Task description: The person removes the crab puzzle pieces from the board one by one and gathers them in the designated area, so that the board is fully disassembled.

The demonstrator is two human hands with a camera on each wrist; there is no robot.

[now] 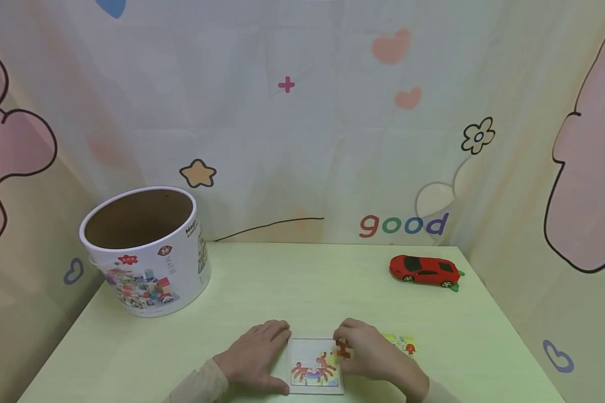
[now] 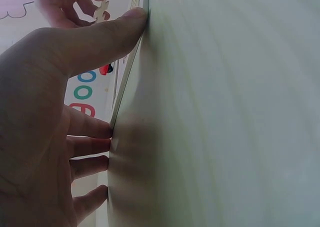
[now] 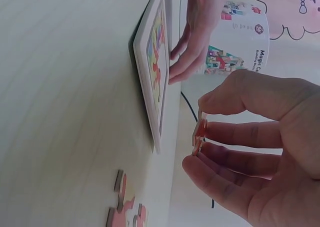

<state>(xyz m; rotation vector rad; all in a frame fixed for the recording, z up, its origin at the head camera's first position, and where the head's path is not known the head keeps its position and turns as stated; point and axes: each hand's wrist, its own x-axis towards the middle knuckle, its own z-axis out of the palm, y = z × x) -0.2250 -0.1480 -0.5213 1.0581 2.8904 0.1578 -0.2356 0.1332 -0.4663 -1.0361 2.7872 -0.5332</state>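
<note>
A red puzzle piece [image 1: 343,350] is pinched between the thumb and fingertips of the right hand [image 1: 378,358], held just above the right edge of the puzzle tray [image 1: 315,366]; in the right wrist view the piece [image 3: 200,135] is seen clear of the tray [image 3: 152,72], not yet seated. The tray lies flat at the near edge of the desk [image 1: 302,291] and is steadied by the left hand [image 1: 257,358], whose fingers lie straight against its left side, nothing being gripped. Loose pieces [image 1: 400,342] lie on the desk just right of the right hand. Further off, a white tub [image 1: 146,252] stands open at the left and a red car [image 1: 424,271] at the far right.

A misfit could be caused if the piece is lowered askew, since its tabs are hidden by the fingers. The tray could be nudged off the near edge should the left hand ease its pressure.
</note>
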